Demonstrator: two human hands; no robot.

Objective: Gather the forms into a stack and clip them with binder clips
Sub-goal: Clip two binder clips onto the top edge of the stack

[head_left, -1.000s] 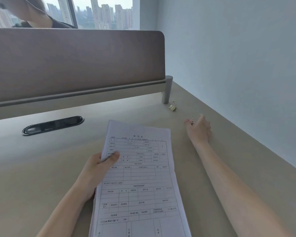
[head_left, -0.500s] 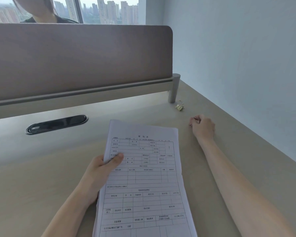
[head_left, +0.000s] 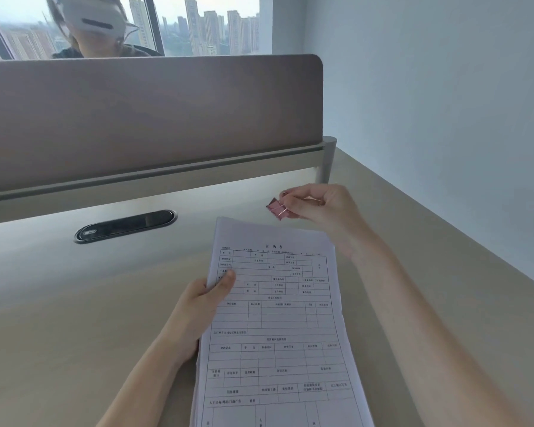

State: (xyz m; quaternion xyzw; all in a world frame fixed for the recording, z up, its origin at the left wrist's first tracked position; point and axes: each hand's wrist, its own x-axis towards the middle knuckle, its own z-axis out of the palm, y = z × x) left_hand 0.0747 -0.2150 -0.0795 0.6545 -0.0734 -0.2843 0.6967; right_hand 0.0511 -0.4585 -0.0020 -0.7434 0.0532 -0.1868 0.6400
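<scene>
we note our left hand [head_left: 198, 306] clamped on the left edge of the stack of forms [head_left: 275, 328] at the desk [head_left: 74, 303] middle, our right hand [head_left: 324, 208] pinching a pink binder clip [head_left: 277, 208] just beyond the stack's far edge.

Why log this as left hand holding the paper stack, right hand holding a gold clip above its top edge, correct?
Not quite. In the head view the clip in the right hand is pink, not gold. The rest stands: the left hand holds the paper stack.
</scene>
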